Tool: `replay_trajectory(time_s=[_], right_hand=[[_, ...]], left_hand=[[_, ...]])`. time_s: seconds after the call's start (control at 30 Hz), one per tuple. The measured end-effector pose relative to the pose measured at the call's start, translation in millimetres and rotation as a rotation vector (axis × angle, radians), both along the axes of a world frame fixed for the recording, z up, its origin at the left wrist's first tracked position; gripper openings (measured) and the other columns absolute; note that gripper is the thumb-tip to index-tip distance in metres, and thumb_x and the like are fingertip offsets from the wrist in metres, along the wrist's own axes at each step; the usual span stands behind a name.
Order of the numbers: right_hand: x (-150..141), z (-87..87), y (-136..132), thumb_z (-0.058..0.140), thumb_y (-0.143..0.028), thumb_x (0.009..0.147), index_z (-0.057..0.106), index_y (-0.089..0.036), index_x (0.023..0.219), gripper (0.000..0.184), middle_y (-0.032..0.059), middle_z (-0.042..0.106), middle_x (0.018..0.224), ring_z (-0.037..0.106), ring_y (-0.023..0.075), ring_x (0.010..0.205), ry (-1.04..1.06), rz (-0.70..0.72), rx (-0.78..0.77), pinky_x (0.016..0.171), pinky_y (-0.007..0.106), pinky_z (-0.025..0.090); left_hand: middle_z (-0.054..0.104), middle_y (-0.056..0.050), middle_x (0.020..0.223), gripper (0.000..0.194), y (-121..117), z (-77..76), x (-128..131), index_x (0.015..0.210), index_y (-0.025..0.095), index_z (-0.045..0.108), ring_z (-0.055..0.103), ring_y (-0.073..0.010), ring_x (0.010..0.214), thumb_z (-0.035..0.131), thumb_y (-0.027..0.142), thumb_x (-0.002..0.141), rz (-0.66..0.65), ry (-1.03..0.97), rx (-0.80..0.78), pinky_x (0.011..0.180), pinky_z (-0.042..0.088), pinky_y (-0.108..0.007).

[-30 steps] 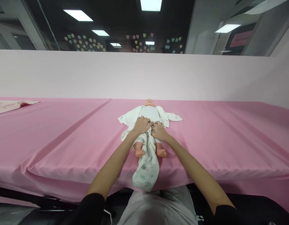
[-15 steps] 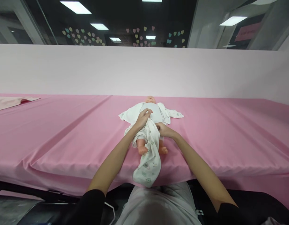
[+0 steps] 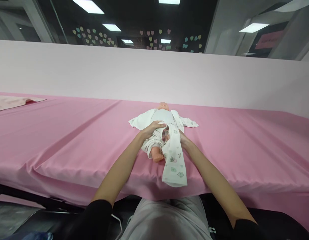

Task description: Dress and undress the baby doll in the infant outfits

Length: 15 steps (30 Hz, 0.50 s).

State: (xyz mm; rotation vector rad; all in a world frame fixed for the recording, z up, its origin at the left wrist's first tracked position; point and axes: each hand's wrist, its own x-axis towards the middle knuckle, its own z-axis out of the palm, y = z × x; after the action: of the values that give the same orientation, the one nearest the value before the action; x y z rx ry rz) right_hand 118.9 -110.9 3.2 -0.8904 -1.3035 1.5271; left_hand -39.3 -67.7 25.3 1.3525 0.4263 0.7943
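A baby doll (image 3: 162,115) lies on its back on the pink table (image 3: 69,133), head away from me. A white printed garment (image 3: 175,160) is spread under it, and one long flap hangs toward the table's front edge. My left hand (image 3: 151,128) rests on the doll's belly with fingers curled on the cloth. My right hand (image 3: 181,136) is mostly hidden behind the raised flap and grips it at the doll's hip. One bare doll leg (image 3: 157,154) shows; the other is covered.
A pale pink partition wall (image 3: 144,73) runs behind the table. A folded light pink cloth (image 3: 11,101) lies at the far left. The table's front edge (image 3: 94,190) is right before my body.
The hanging flap has swung from between the doll's legs to the right, and it now covers the doll's right-side leg. My right hand moved under it; my left hand stays on the belly.
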Motion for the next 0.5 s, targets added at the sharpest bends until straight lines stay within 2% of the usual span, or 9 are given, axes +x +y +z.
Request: replay_trajectory(time_s=[0.07, 0.13, 0.23, 0.33, 0.4, 0.5], right_hand=[[1, 4.7, 0, 0.055, -0.047, 0.075, 0.061, -0.015, 0.081, 0.033, 0.0016, 0.059, 0.053, 0.057, 0.0169, 0.053, 0.108, 0.026, -0.053, 0.051, 0.029, 0.047], [1, 8.9, -2, 0.059, -0.042, 0.074, 0.061, -0.015, 0.083, 0.029, 0.0028, 0.065, 0.063, 0.06, 0.0159, 0.058, 0.19, 0.016, -0.054, 0.056, 0.027, 0.049], [1, 12.1, -5, 0.068, -0.027, 0.068, 0.061, -0.015, 0.085, 0.022, 0.0031, 0.069, 0.076, 0.063, 0.0155, 0.07, 0.191, -0.011, -0.012, 0.067, 0.025, 0.05], [-2, 11.7, -6, 0.069, -0.025, 0.067, 0.061, -0.016, 0.087, 0.024, 0.0034, 0.069, 0.078, 0.064, 0.0165, 0.074, 0.16, -0.064, -0.013, 0.071, 0.027, 0.051], [-3, 9.8, -3, 0.068, -0.029, 0.07, 0.06, -0.016, 0.087, 0.022, 0.0037, 0.069, 0.078, 0.064, 0.0167, 0.074, 0.147, -0.146, -0.027, 0.071, 0.028, 0.051], [-3, 6.0, 4, 0.062, -0.037, 0.076, 0.06, -0.017, 0.089, 0.024, 0.0052, 0.069, 0.083, 0.064, 0.0169, 0.076, 0.115, -0.27, -0.057, 0.071, 0.028, 0.052]], left_hand=[[0.064, -0.001, 0.062, 0.018, 4, -0.4, -5, 0.074, 0.012, 0.06, 0.061, -0.0143, 0.055, 0.07, 0.022, 0.063, 0.091, -0.123, -0.097, 0.057, 0.049, -0.025], [0.065, -0.002, 0.065, 0.016, 7, -1.4, -7, 0.075, 0.011, 0.061, 0.062, -0.0137, 0.058, 0.069, 0.018, 0.063, 0.152, -0.204, -0.148, 0.06, 0.05, -0.024], [0.066, -0.004, 0.07, 0.017, 8, -3.3, -5, 0.079, 0.011, 0.06, 0.063, -0.0141, 0.063, 0.068, 0.018, 0.066, 0.148, -0.235, -0.161, 0.064, 0.051, -0.024], [0.064, -0.002, 0.071, 0.022, 8, -6.0, -3, 0.081, 0.014, 0.055, 0.062, -0.0125, 0.063, 0.07, 0.017, 0.065, 0.14, -0.243, -0.137, 0.062, 0.051, -0.023], [0.057, 0.004, 0.06, 0.024, 10, -8.1, -3, 0.079, 0.017, 0.051, 0.053, -0.0055, 0.047, 0.071, 0.016, 0.065, 0.149, -0.226, -0.124, 0.046, 0.042, -0.015], [0.039, 0.012, 0.046, 0.028, 12, -9.1, -4, 0.086, 0.02, 0.051, 0.027, 0.0008, 0.03, 0.072, 0.021, 0.067, 0.128, -0.134, -0.133, 0.031, 0.016, -0.01]])
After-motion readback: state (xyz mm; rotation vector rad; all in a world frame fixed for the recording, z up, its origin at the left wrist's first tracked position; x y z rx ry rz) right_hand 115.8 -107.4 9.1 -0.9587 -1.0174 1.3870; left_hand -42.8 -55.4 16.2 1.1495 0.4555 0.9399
